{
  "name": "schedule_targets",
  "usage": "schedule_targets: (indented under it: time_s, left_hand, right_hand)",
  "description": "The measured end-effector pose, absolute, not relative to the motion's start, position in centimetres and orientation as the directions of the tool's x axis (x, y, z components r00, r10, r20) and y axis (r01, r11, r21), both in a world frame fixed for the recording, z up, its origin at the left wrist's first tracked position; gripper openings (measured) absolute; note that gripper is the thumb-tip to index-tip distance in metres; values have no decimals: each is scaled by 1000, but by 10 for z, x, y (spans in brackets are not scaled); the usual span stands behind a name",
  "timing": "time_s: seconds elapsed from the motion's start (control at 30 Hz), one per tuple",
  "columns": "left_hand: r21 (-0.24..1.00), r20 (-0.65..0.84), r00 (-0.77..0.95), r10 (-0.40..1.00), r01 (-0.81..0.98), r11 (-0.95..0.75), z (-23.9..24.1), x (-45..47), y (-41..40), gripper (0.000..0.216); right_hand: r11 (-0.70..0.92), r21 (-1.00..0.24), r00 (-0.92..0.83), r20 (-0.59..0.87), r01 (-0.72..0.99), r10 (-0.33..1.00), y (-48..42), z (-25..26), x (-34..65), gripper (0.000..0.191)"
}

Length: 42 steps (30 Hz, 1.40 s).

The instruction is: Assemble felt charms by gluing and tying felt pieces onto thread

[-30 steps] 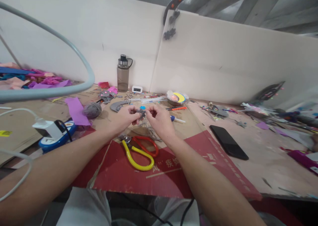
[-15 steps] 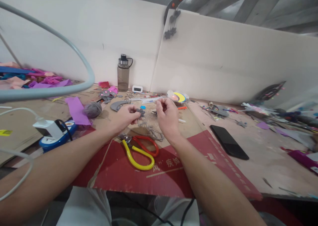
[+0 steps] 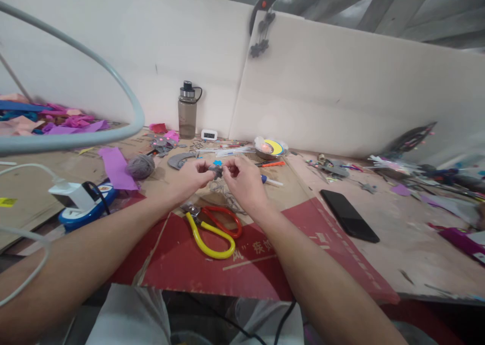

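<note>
My left hand [image 3: 196, 177] pinches a small grey flower-shaped piece [image 3: 216, 170] between thumb and fingertips. My right hand [image 3: 244, 181] is closed in a pinch at the right side of that piece; what its fingertips hold is too small to make out. Just behind the piece lies a small blue flower shape [image 3: 217, 162]. Thin grey yarn [image 3: 227, 198] lies in loose loops on the cardboard below my hands. Nearer to me rest scissors [image 3: 212, 234] with one yellow and one red handle, their blades partly hidden by my left forearm.
A ball of grey yarn [image 3: 140, 167] and a purple strip [image 3: 117, 168] lie left. Behind stand a bottle [image 3: 187, 113] and a small clock [image 3: 209, 135]. A bowl [image 3: 270, 148] is beyond my right hand, a phone [image 3: 348, 216] to the right. A grey tube [image 3: 129, 102] arches at upper left.
My right hand has moved left and slightly down, and its fingertips now meet the grey piece. The left hand has stayed in place with its pinch.
</note>
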<state>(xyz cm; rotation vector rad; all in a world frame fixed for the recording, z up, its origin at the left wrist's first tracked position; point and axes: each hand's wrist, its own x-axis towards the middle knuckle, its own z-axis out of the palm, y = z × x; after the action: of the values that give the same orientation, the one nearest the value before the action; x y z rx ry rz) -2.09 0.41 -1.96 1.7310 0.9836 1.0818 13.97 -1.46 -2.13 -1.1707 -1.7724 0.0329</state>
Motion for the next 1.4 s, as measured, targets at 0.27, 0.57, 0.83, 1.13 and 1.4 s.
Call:
schedule_targets:
  time_s: [0.27,0.57,0.83,1.13,1.4]
  left_hand:
    - [949,225,258,940,160,-271,-22,-22,8,10]
    - [923,250,237,939,233,-305,-21,-23,10,7]
    - [676,312,264,913,613,-409,-31,-34,29,15]
    - [525,414,305,858,690,-499,-30,-43,40,16]
    - [554,374,318,871,677,-485,-28,-41,36,14]
  right_hand:
    - [443,-720,217,624,534,751,-8,-18,149,18]
    - [465,-811,81,522,355,849,-8,-21,146,33]
    - [334,-925,15,342,182,940,6,-38,142,17]
    - [267,-957,-20,266,112,964,2,-36,141,20]
    - [223,-965,-8,224,138,975,5,-42,138,16]
